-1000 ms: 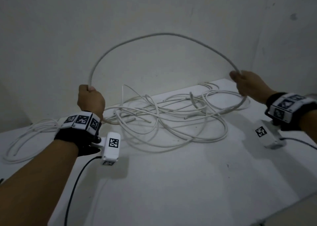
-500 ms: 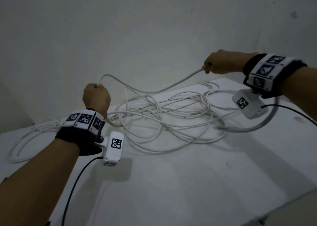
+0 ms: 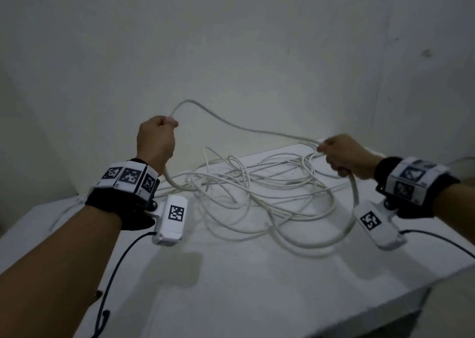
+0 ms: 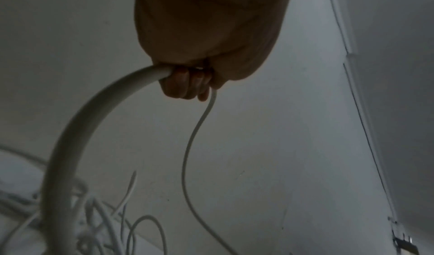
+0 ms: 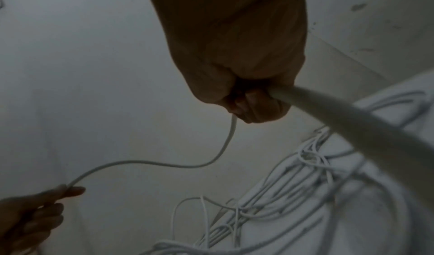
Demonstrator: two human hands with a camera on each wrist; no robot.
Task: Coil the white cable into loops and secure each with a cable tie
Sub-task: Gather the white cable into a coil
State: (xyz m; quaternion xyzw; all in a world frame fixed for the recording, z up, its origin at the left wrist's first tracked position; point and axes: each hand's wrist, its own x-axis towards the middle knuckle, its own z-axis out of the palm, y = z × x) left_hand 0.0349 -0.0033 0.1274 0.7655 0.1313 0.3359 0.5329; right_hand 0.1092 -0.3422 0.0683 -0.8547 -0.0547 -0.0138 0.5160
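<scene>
A long white cable (image 3: 257,188) lies tangled on the white table (image 3: 231,286). My left hand (image 3: 156,137) grips it in a fist above the table's left side; the left wrist view shows the cable (image 4: 77,129) leaving that fist (image 4: 187,84) on both sides. My right hand (image 3: 341,155) grips the same cable at the back right, with a slack span (image 3: 231,124) sagging between the hands. Below the right fist (image 5: 253,106) the cable (image 5: 352,129) curves down in a wide loop (image 3: 352,219) to the table. No cable tie is visible.
The table stands in a corner of grey walls (image 3: 231,55). More cable loops (image 3: 64,209) trail off the table's far left. Black leads (image 3: 115,273) run from the wrist cameras. The table's front edge (image 3: 385,299) runs diagonally at lower right.
My right hand, which had swung up and left, has dropped back to the right. My left hand rose and shifted right. The high arch between the hands collapsed into a low sagging span.
</scene>
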